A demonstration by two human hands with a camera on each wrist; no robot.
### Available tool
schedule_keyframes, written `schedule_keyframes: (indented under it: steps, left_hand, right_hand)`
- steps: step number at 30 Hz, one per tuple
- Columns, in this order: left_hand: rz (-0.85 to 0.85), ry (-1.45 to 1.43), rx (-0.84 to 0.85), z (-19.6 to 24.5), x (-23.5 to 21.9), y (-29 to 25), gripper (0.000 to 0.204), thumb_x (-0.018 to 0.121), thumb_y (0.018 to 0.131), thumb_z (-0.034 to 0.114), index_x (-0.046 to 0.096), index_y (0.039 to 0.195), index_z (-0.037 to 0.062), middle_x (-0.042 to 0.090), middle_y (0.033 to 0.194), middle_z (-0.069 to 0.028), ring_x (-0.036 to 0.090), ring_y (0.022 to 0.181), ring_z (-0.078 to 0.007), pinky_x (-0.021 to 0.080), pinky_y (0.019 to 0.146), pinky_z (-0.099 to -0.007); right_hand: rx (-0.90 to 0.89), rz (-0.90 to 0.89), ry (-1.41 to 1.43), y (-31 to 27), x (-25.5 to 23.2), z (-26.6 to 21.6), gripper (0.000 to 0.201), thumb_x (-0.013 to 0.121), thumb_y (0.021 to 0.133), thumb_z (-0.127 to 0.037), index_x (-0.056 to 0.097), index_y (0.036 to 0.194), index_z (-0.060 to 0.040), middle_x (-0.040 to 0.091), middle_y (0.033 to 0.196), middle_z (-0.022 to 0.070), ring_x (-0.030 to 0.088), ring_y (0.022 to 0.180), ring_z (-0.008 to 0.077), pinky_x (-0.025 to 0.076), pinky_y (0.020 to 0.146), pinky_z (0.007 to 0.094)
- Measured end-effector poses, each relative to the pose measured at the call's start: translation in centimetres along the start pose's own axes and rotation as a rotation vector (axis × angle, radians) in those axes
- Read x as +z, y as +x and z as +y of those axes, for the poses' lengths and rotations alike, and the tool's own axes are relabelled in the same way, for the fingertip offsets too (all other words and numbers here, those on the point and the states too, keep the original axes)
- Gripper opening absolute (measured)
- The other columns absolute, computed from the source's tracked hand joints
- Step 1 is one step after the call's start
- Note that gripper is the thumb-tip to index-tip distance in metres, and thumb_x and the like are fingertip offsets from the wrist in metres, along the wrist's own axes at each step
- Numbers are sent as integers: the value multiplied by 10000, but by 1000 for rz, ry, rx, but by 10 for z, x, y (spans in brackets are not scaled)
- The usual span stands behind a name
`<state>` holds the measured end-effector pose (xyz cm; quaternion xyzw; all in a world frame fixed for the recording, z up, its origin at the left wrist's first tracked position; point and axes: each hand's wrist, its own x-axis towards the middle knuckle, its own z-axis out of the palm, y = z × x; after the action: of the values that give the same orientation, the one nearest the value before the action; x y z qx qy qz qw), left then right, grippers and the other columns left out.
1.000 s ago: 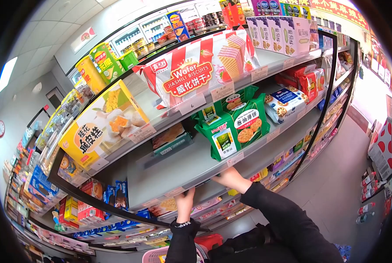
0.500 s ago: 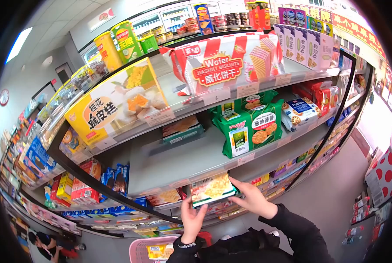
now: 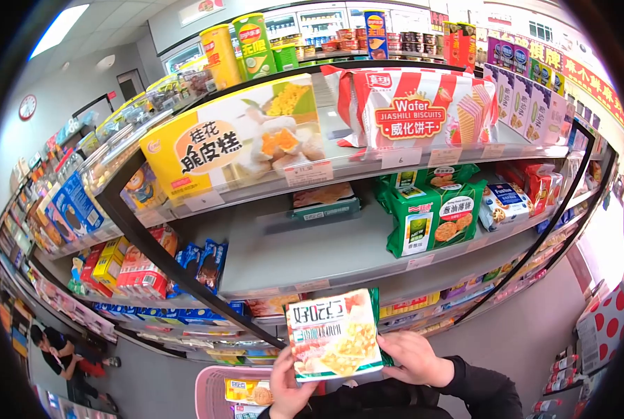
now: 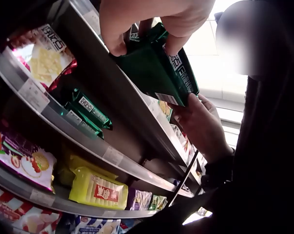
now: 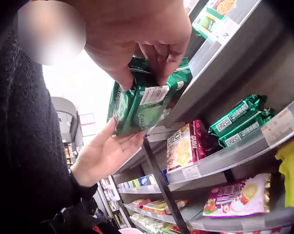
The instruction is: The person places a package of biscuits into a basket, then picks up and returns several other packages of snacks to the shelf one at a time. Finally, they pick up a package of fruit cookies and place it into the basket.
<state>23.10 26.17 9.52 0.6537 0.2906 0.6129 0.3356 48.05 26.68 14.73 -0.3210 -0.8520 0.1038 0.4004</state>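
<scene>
Drawn nearer the body since the earlier frame, the Haochidian biscuit packet (image 3: 334, 335) has been moved away from the shelf edge, and its printed white front has been turned more fully upward.

Head view: the packet is held before the torso, apart from the shelf (image 3: 284, 244). Its lower left corner is pinched by the left hand (image 3: 291, 387), and its right edge is gripped by the right hand (image 3: 415, 357). On the shelf, green scallion-cracker packs (image 3: 434, 220) are seen to the right, and a green-edged packet (image 3: 326, 202) is seen toward the far side. To the near left, a pink basket (image 3: 207, 391) is shown with a yellow biscuit packet (image 3: 249, 390) inside. The step in hand is judged to be an inspection of the held packet.

Left wrist view: the dark green back is presented, with a barcode near one end. One end is pinched between left thumb and fingers; the other is steadied by the right hand. Two green packets (image 4: 91, 109) are displayed beyond, with a yellow wrapped pack (image 4: 98, 187) on the tier beneath.

Right wrist view: the green wrapper is nipped between right thumb and fingers, with the left hand set beneath. A red-edged packet (image 5: 185, 146) is displayed left of the two green packets. For the next move, a light two-handed grip is probably called for; should the basket be chosen, a leftward carry and gentle lowering would be required.
</scene>
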Motion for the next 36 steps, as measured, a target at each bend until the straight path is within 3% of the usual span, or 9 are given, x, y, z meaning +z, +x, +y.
schedule_keyframes:
  steps: [7,10,14,15,16,21,30,32,36]
  left_hand:
    - [54,212,-20,32,-13,114,463,647,705,9,465,1129,-23,321,1282,-169,374,1190,-250,314,973,-349]
    - [21,415,49,28,-25,161,411,649,728,104,506,1094,-16,472,1135,-148,471,1061,-249,376,885,-317]
    - [-163,540,54,14,-40,215,391,634,737,149,522,1071,-22,559,936,-149,530,891,-215,413,775,-304]
    - [-203,514,-93,11,-42,227,389,622,736,152,522,1063,-32,566,929,-162,539,866,-214,418,768,-305]
    - [-242,487,-237,14,-41,240,388,609,735,156,521,1056,-43,573,923,-175,549,842,-214,423,760,-306]
    - [-274,434,-161,-19,-31,283,433,578,733,157,488,1107,-42,563,1032,-155,515,935,-198,402,809,-287]
    - [-358,609,-333,-31,-14,309,467,583,731,163,480,1150,-17,534,1118,-97,473,997,-187,363,863,-268]
    - [-395,588,-339,-39,-16,311,472,579,730,162,478,1154,-18,534,1116,-93,474,992,-183,362,864,-266]
    - [-463,491,-383,-46,-19,310,473,553,732,158,478,1162,-20,538,1086,-88,465,979,-158,359,856,-249]
  right_hand:
    - [61,250,50,97,-15,9,582,654,697,-53,417,1226,-3,535,1095,186,539,949,332,437,796,353]
    - [77,330,106,135,-18,28,535,635,738,-81,422,1221,1,539,1087,187,545,961,303,437,792,328]
    - [308,316,273,173,-19,56,476,629,724,-101,468,1152,28,579,958,191,575,798,290,456,705,320]
    - [261,371,178,180,-13,72,472,628,706,-99,480,1133,34,584,909,205,579,764,299,457,692,322]
    - [364,286,91,187,-19,68,472,622,730,-58,455,1161,39,581,897,141,571,708,144,462,643,265]
    - [340,439,-16,213,-5,107,448,628,670,-43,488,1086,47,551,994,229,535,925,356,427,810,363]
    - [527,223,-300,231,-5,128,360,584,688,-88,522,1013,55,511,1041,269,486,992,383,402,857,394]
    - [672,-44,-426,234,-10,122,322,538,678,-43,538,986,50,516,1028,270,508,970,372,424,831,395]
    - [489,35,-578,227,-11,114,317,521,651,-14,551,957,65,523,1007,284,517,955,393,432,817,409]
